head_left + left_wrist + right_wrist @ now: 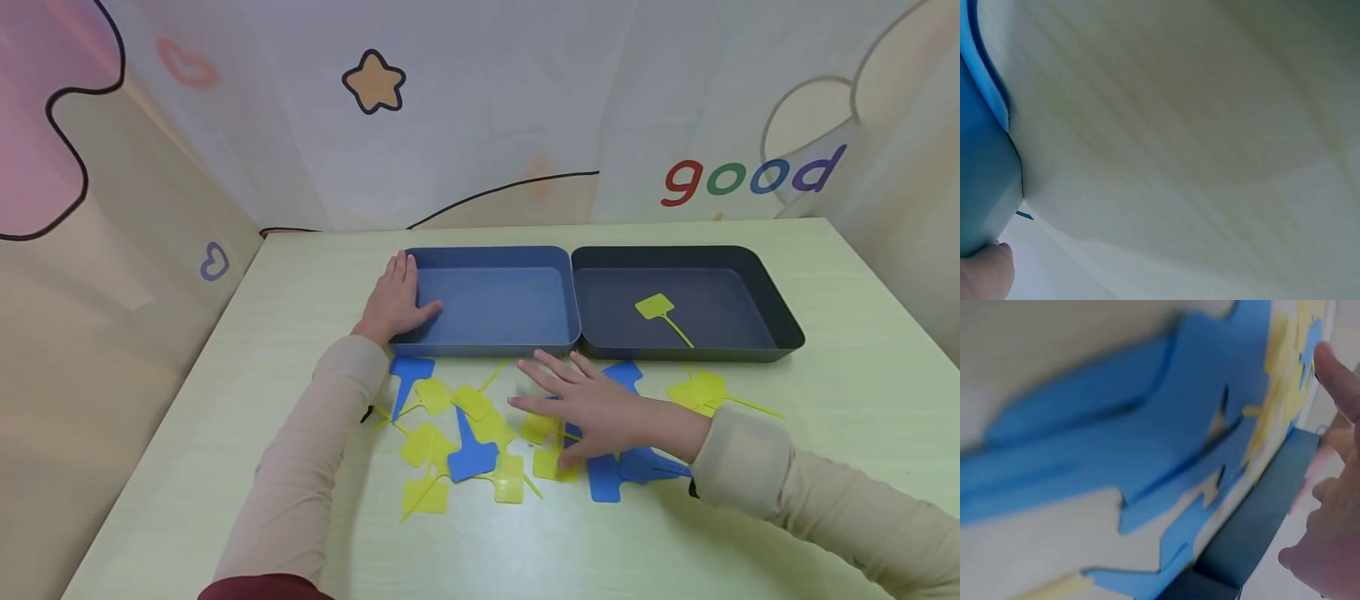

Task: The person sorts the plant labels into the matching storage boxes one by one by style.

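My left hand (392, 300) rests at the left wall of the blue tray (495, 346), its fingers straight along the rim and its thumb reaching over the inside. In the left wrist view, fingertips (991, 269) show at the tray's outer corner. My right hand (600, 408) hovers with spread fingers over a scattered pile, holding nothing. Below and around it lie blue T-shaped plant labels (604, 479) and yellow square tags (509, 479) with thin stems. The right wrist view shows blue labels (1210, 369) close up, with the hand at the right edge.
A dark grey tray (690, 353) stands against the blue tray's right side, with one yellow tag (656, 307) in it. More yellow tags (705, 390) lie in front of the dark tray. A patterned curtain (480, 125) hangs behind the pale table (225, 400).
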A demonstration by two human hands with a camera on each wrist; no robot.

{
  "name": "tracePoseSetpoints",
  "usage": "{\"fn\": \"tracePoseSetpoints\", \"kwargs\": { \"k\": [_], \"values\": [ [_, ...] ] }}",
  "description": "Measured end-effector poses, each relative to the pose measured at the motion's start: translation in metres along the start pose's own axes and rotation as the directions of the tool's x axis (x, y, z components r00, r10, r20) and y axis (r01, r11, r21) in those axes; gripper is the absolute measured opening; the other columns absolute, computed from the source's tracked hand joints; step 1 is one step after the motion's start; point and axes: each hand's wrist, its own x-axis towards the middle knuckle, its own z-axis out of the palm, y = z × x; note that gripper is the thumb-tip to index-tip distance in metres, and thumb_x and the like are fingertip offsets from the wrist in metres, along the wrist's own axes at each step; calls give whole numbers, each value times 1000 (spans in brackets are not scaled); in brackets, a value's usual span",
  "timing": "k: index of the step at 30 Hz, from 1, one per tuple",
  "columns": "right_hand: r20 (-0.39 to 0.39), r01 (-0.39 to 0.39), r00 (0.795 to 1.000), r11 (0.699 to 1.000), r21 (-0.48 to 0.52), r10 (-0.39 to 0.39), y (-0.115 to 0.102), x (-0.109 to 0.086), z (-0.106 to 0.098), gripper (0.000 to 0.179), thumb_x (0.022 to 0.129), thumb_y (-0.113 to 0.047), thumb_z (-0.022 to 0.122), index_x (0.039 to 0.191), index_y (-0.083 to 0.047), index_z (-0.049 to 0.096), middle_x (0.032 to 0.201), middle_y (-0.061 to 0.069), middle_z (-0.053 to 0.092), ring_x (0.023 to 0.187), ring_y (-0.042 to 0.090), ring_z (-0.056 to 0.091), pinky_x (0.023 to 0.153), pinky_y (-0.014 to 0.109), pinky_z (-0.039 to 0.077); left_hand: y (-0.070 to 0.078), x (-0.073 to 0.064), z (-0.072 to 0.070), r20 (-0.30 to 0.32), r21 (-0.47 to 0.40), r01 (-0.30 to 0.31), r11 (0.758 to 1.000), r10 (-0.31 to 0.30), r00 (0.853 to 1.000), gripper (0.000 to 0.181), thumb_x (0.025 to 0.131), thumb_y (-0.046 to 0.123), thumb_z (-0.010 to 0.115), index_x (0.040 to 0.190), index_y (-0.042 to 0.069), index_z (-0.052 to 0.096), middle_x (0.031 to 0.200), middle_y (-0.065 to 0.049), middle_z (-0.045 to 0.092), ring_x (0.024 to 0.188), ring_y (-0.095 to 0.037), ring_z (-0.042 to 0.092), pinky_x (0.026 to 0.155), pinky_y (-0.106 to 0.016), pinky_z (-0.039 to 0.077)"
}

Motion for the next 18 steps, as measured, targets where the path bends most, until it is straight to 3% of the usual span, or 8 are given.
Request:
{"fn": "tracePoseSetpoints", "kwargs": {
  "k": [4, 8, 10, 18],
  "values": [
    [58, 37, 998, 999, 26, -39, -4, -2, 6, 81, 63, -50, 70, 134, -30, 38, 149, 12, 9, 136, 34, 2, 102, 62, 11, -7, 9, 10, -5, -13, -7, 1000, 7, 1000, 96, 82, 63, 34, 140, -2, -6, 147, -17, -11, 137, -29, -8, 112, -40, 6],
    [97, 35, 994, 998, 57, -40, -7, -2, 9, 67, 66, -41, 72, 128, -32, 46, 149, 11, 12, 136, 33, 3, 102, 62, 11, -5, 5, 6, -6, -2, -12, 1000, 12, 1000, 94, 83, 60, 35, 140, -3, -5, 148, -18, -9, 137, -30, -7, 112, -40, 6],
    [104, 34, 994, 997, 74, -42, -9, -2, 9, 62, 67, -37, 73, 125, -32, 50, 148, 11, 14, 136, 33, 4, 102, 62, 11, 2, -3, -3, 10, 6, -1, 1000, 1, 1000, 90, 85, 53, 40, 140, -5, -2, 148, -19, -5, 137, -30, -4, 111, -40, 9],
    [113, 35, 992, 993, 115, -48, -12, -2, 9, 48, 68, -34, 73, 113, -29, 58, 147, 10, 19, 136, 34, 7, 102, 61, 14, 3, -4, -3, -5, 12, -11, 1000, 11, 1000, 90, 85, 53, 41, 139, -6, 0, 148, -20, -3, 137, -32, -2, 111, -42, 11]
  ]
}}
